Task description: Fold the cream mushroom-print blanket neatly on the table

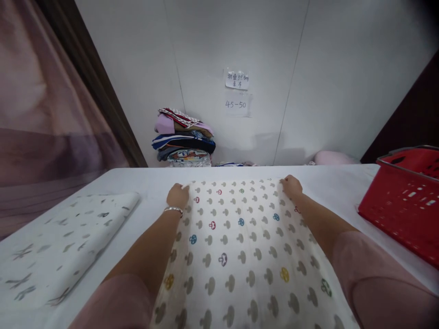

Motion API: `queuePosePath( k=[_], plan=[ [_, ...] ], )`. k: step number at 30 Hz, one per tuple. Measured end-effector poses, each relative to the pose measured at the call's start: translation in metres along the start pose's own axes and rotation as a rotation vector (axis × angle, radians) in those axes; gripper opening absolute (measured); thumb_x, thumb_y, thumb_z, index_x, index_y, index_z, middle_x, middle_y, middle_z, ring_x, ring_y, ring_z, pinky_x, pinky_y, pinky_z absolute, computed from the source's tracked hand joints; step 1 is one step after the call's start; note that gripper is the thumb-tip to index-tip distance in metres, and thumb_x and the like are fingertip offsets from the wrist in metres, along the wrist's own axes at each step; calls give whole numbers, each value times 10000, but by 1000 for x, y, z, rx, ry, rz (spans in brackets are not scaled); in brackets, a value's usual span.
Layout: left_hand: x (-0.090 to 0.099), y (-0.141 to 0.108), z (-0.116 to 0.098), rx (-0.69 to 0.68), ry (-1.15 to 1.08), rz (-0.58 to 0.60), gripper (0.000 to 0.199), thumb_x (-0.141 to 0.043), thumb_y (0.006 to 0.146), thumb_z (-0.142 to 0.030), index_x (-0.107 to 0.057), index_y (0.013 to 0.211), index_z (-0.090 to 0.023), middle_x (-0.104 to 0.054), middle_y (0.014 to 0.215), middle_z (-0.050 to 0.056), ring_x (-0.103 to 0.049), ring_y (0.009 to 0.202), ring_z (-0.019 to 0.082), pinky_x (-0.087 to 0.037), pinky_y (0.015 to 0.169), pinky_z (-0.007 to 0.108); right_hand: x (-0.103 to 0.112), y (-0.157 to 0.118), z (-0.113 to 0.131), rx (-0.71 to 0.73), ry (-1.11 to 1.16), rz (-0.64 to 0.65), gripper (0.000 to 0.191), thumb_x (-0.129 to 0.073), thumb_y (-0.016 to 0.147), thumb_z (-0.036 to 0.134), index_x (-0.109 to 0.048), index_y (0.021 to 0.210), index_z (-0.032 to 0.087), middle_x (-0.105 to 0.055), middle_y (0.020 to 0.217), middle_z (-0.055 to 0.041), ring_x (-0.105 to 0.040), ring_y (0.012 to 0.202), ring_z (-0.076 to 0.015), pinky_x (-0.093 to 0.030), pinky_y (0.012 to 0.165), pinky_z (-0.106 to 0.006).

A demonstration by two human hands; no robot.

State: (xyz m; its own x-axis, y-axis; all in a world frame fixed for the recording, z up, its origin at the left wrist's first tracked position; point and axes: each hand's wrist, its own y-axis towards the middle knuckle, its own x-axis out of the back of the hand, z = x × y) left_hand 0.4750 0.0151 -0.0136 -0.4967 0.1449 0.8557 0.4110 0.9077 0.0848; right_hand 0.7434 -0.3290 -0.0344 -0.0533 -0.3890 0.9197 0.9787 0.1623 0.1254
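Note:
A white cloth (233, 242) printed with grey and coloured mushrooms is spread over the middle of the table, running toward me past the bottom of the view. My left hand (178, 196), with a silver bracelet at the wrist, pinches its far left corner. At the far right corner, my right hand (291, 186) grips the cloth with closed fingers. Between the two hands the far edge is stretched fairly straight. The near end of the cloth is out of view.
A folded white cloth with a leaf-like print (68, 242) lies on the white table (151, 180) at left. On the right stands a red plastic basket (404, 205). Folded fabrics (185, 139) are piled beyond the far edge, by a wall with paper signs (236, 91).

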Motion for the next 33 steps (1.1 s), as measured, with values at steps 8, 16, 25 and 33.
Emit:
queuePosePath(
  k=[8,16,25,33],
  plan=[
    [-7,5,-6,23,74,105,541,-500,802,-433,-505,1221,-91,-582,1206,191,-552,1095,321,-444,874,398,-12,10,-1,-6,-30,99,413,-482,842,402,-575,1163,160,-659,1029,-131,-620,931,-248,-461,717,-317],
    [-37,-18,-19,-668,308,151,527,-352,897,-474,-419,1348,-209,-351,1469,79,-272,1360,251,-183,1113,460,-17,7,7,205,-166,58,362,-412,895,260,-538,1230,205,-575,1190,-126,-551,1070,-250,-439,833,-341],
    [-42,-31,-23,-652,249,242,569,-321,905,-515,-377,1388,-220,-259,1511,91,-172,1402,268,-115,1116,518,-20,-39,47,718,-175,117,490,-296,944,386,-404,1376,181,-303,1487,-109,-194,1380,-255,-173,1102,-433],
    [-49,-22,-26,-564,241,325,614,-323,857,-630,-396,1373,-306,-216,1525,56,-171,1402,295,-114,1088,583,-38,-39,85,696,-167,426,635,-201,904,597,-296,1441,272,-158,1542,-36,-97,1410,-262,-89,1109,-521]
  ],
)
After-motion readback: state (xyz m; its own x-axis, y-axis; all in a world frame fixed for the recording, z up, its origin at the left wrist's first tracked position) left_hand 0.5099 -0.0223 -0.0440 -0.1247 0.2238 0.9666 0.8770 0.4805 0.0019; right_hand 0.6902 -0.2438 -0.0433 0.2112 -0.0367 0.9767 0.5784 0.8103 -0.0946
